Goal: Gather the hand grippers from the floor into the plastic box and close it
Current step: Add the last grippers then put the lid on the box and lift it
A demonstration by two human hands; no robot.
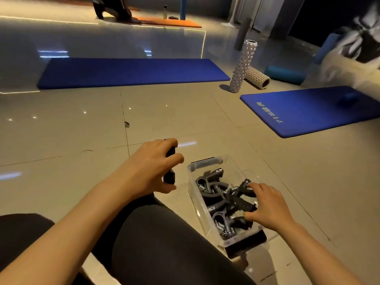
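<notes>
A clear plastic box (193, 188) with dark end clips stands open on the tiled floor, right of my knee. Several black hand grippers (213, 190) with metal springs lie piled inside it. My left hand (152, 167) hovers just left of the box and grips one black hand gripper (170, 175), fingers curled round its handles. My right hand (267, 204) reaches into the box's right side, fingers bent over a gripper (245, 205) in the pile; whether it holds that one I cannot tell. No lid is visible.
My legs in dark trousers (164, 243) fill the lower middle. Two blue mats (131, 72) (308, 110) lie ahead and to the right. Two pale foam rollers (243, 64) stand beyond the box. A person (353, 58) is at the right edge; an orange mat (174, 22) lies far off.
</notes>
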